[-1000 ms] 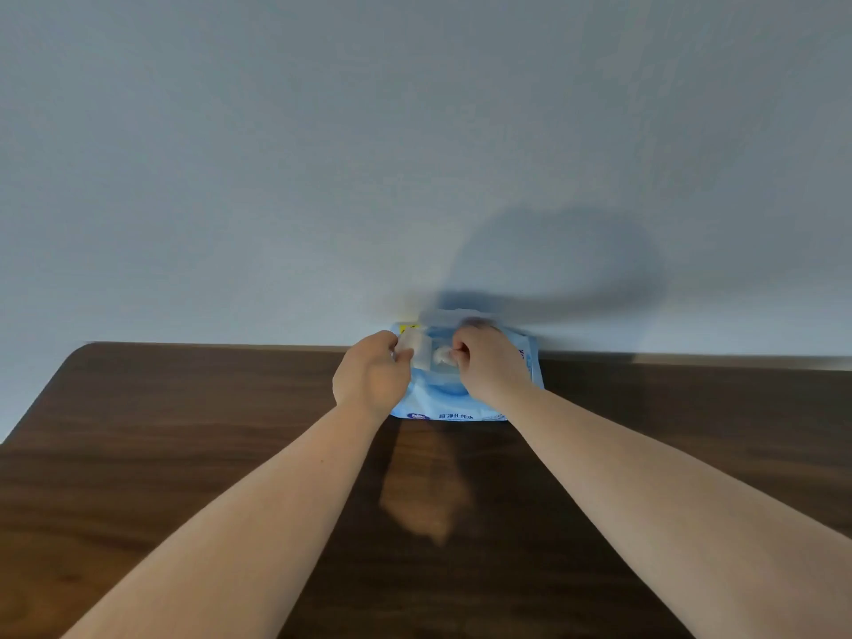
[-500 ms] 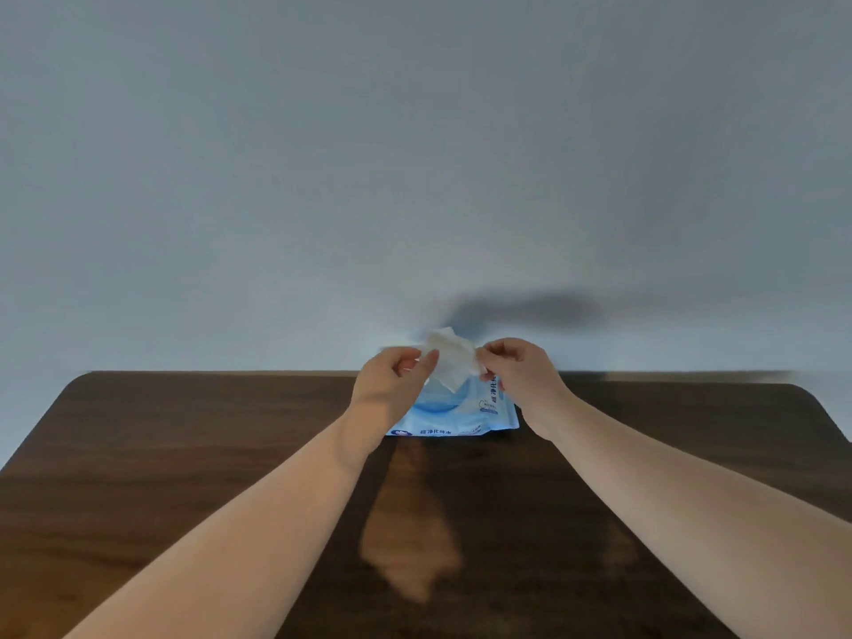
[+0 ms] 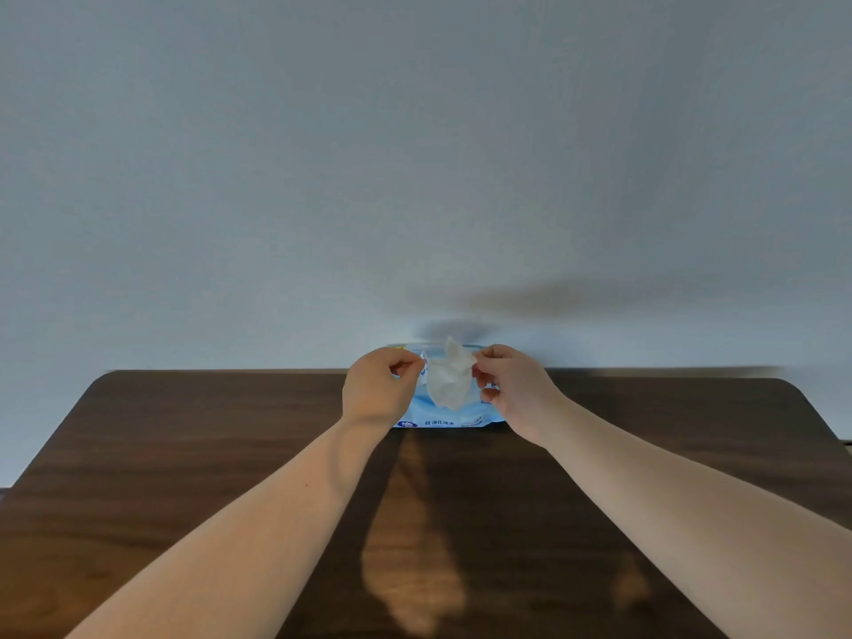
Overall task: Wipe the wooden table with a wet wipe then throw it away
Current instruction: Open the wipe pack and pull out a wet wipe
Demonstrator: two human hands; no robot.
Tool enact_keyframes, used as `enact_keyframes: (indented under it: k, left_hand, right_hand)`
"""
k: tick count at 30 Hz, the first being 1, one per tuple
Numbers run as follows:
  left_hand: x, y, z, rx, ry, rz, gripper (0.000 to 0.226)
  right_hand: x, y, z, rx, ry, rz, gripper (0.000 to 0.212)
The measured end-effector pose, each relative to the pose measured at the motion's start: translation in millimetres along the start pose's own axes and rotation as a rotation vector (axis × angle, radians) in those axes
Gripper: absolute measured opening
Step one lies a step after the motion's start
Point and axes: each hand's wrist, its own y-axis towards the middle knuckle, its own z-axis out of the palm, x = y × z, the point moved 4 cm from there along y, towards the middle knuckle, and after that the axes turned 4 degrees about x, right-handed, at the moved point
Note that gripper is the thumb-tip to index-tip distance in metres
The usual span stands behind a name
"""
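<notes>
Pinching wet wipe above blue pack.

A white wet wipe is hanging crumpled between the two hands, pinched at its upper left corner by the left hand and at its upper right edge by the right hand. One point of it is sticking up above the fingertips, and the rest is drooping down in soft folds. Directly behind and below it, a pale blue pack of wipes is lying flat, partly hidden by both hands, its printed front edge showing just beneath them. The dark brown wooden surface, with visible grain and rounded far corners, is stretching out under both hands and towards the viewer.
</notes>
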Motion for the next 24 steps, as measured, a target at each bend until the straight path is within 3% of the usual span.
enact_keyframes:
  k: [4, 6, 9, 12, 14, 16, 19, 22, 24]
  left_hand:
    - [-2.3, -11.5, 10.5, 0.243, -0.033, 0.017, 0.038]
    - [-1.5, -14.8, 17.9, 0.296, -0.008, 0.026, 0.039]
    - [0.1, -15.3, 16.5, 0.204, -0.144, -0.064, 0.009]
    - [5.0, -14.1, 4.7, 0.091, -0.339, -0.147, 0.038]
    - [7.2, -13.4, -2.0, 0.107, -0.451, -0.187, 0.023]
    - [9.9, -11.4, -8.1, 0.122, -0.526, -0.222, 0.011]
    - [11.8, -9.2, -16.0, 0.143, -0.6, -0.224, 0.021]
    - [11.6, -12.4, -21.2, 0.165, -0.718, -0.257, 0.018]
    - [10.0, -16.2, -24.2, 0.181, -0.805, -0.289, 0.017]
  right_hand:
    - [-1.0, -3.4, 2.2, 0.037, 0.051, -0.003, 0.013]
    - [-0.4, -5.4, 3.9, 0.059, 0.061, -0.006, 0.014]
    - [-1.6, -5.7, 4.0, 0.056, 0.019, -0.011, 0.016]
    - [-5.4, -2.4, -5.4, -0.047, -0.164, 0.004, 0.019]
    - [-6.5, -0.2, -13.8, -0.139, -0.273, 0.03, 0.027]
    - [-2.4, 0.0, -18.4, -0.175, -0.23, 0.046, 0.039]
    - [3.8, -3.6, -8.7, -0.018, -0.096, 0.016, 0.048]
    - [0.4, -2.8, 8.5, 0.115, -0.105, 0.022, 0.087]
    - [0.8, -2.5, 22.9, 0.191, -0.13, -0.01, 0.086]
